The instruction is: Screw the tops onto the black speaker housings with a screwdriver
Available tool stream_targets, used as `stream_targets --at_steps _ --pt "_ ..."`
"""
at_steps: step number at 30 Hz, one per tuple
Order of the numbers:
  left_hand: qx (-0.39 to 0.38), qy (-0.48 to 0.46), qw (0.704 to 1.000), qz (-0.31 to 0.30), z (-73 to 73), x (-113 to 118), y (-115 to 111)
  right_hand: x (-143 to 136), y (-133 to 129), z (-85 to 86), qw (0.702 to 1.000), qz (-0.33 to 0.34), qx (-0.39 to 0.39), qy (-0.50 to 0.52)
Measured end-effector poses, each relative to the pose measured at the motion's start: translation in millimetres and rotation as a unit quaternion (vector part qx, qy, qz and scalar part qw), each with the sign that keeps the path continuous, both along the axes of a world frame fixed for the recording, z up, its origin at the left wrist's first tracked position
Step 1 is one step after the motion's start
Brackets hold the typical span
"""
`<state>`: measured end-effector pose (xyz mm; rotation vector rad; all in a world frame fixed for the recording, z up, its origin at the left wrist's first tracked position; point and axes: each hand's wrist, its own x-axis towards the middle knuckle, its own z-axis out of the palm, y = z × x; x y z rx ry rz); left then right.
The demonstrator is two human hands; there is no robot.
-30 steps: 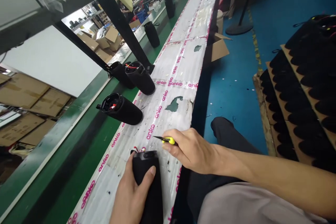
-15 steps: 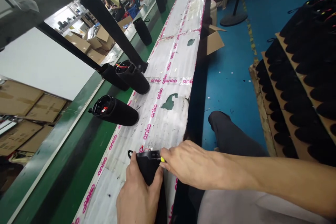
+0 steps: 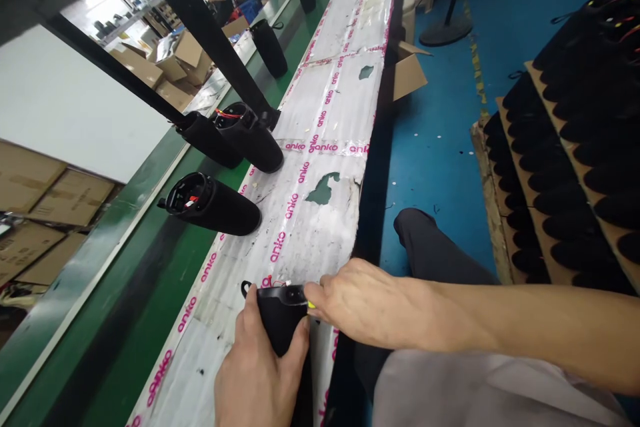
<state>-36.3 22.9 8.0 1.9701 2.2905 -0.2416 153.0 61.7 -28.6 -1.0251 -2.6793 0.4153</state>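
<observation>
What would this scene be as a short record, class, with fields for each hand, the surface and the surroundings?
Left hand: around a black cylinder
Right hand: pinching a mostly hidden yellow item at the cylinder's rim
Surface: white covering, printed "anko", torn
Nearest standing cylinder: open-topped, red inside
Floor: blue
Far right: black cylinders in rows
</observation>
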Motion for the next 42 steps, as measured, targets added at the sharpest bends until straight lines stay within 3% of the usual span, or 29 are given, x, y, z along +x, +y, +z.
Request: stream_targets --at_steps 4,9,15,21,28,35,38,41,42 --pt "0.023 0.039 0.998 -0.033 -4.4 2 0 0 4 9.6 0.999 0.018 -0.04 -0.002" --pt "0.021 0.038 0.999 -0.018 -6.2 2 0 -2 7 15.8 0.999 0.023 -0.043 -0.02" --pt "0.017 0.01 0.999 -0.036 -5.1 -5 3 -6 12 1.3 0.998 0.046 -0.029 0.01" --pt "-0.002 0.004 1.0 -0.01 -2.7 -4 5 -8 10 -4.4 0.998 0.017 -0.047 0.028" --pt "-0.008 -0.124 0.992 0.011 -2.6 -19 6 -10 7 -29.2 0.992 0.003 -0.064 0.106" --pt "0.017 -0.119 0.993 0.016 -0.3 -2 2 -5 -6 -52.2 0.977 -0.028 -0.094 0.187" --pt "0.0 -0.157 0.987 0.041 2.2 -1 5 -3 -8 -51.9 0.949 -0.07 -0.108 0.286" --pt "-0.005 -0.236 0.967 0.091 1.8 -8 9 0 -9 -36.8 0.878 -0.155 -0.125 0.436" --pt "-0.006 -0.245 0.964 0.099 1.3 -10 10 1 -9 -29.6 0.867 -0.167 -0.127 0.452"
